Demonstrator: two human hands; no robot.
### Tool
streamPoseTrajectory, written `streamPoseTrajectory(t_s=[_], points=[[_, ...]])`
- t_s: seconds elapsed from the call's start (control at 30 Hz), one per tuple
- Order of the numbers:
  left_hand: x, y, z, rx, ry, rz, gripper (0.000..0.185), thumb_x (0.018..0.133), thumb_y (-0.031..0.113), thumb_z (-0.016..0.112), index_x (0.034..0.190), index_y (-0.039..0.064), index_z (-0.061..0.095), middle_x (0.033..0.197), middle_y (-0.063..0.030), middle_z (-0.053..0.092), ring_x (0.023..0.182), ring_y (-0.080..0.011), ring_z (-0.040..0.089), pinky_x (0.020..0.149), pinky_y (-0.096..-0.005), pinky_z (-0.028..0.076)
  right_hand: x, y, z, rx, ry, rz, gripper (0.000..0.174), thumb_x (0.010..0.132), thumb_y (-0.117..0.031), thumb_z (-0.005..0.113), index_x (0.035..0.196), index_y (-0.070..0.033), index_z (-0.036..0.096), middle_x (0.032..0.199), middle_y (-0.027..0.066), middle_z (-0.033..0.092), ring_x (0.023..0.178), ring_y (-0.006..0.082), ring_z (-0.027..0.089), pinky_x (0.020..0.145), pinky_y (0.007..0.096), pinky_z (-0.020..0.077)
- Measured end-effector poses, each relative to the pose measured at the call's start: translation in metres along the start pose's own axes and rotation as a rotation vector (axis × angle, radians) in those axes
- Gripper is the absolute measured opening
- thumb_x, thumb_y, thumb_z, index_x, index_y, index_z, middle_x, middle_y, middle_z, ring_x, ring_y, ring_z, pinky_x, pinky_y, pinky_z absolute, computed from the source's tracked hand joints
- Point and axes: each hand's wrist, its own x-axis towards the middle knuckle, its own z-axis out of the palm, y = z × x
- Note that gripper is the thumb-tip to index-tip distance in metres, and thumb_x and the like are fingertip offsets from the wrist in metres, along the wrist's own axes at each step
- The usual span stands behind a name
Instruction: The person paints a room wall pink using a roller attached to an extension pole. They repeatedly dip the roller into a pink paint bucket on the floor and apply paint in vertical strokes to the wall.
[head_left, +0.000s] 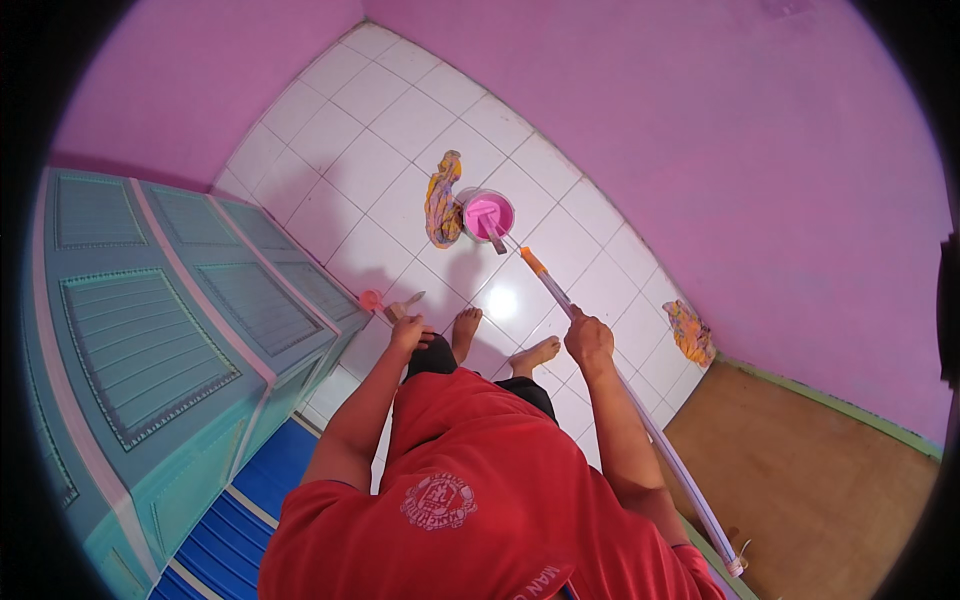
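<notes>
My right hand grips a long pole fitted to the orange handle of a paint roller. The roller end rests in a round bucket of pink paint; paint coats it, so its exact shape is hard to tell. A flat brown piece, possibly a brush handle, lies across the bucket's near rim. My left hand hangs at my left thigh, fingers loosely curled, holding nothing that I can see. Just beyond it a paintbrush lies near a small pink cup on the tiles.
A stained yellow cloth lies beside the bucket, another by the pink wall. A teal panelled cabinet stands at left, with a blue ribbed surface below. A brown board-like surface with a green edge is at lower right.
</notes>
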Motion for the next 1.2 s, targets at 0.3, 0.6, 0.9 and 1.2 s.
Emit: streamPoseTrajectory(t_s=[0.3,0.6,0.9,1.2], points=[[0.0,-0.008,-0.005,-0.007,0.105,0.007,0.037,0.104,0.035,0.045,0.106,0.001,0.059,0.092,-0.0107,0.072,0.07,-0.0187,0.07,0.053,-0.0325,0.056,-0.047,0.029,-0.032,0.014,0.028,-0.028,0.045,0.093,-0.017,0.054,0.138,-0.015,0.055,0.096,0.0212,0.072,0.09,0.036,0.071,0.08,0.0474,0.057],[0.004,-0.022,-0.017,-0.009,0.124,0.003,0.033,0.102,0.034,0.049,0.109,0.003,0.056,0.087,-0.0081,0.071,0.067,-0.017,0.068,0.052,-0.032,0.054,-0.01,0.007,-0.01,-0.031,0.05,-0.034,0.046,0.092,-0.012,0.048,0.136,-0.016,0.058,0.096,0.0217,0.072,0.089,0.0358,0.072,0.08,0.047,0.0573],[-0.002,-0.049,-0.032,0.069,0.192,-0.001,0.031,0.1,0.033,0.051,0.108,0.004,0.057,0.084,-0.0082,0.07,0.065,-0.0167,0.067,0.053,-0.0313,0.052,-0.037,0.033,-0.042,-0.065,0.029,-0.093,0.043,0.094,-0.015,0.053,0.137,-0.015,0.055,0.092,0.0212,0.072,0.085,0.0373,0.071,0.077,0.0485,0.0574],[-0.009,-0.074,-0.025,0.148,0.136,0.039,0.037,0.1,0.037,0.052,0.107,0.002,0.063,0.083,-0.0096,0.07,0.065,-0.0198,0.067,0.057,-0.0338,0.053,-0.029,0.038,-0.021,-0.104,0.108,-0.13,0.041,0.095,-0.017,0.054,0.135,-0.014,0.058,0.088,0.0206,0.071,0.081,0.0371,0.071,0.073,0.0473,0.0572]])
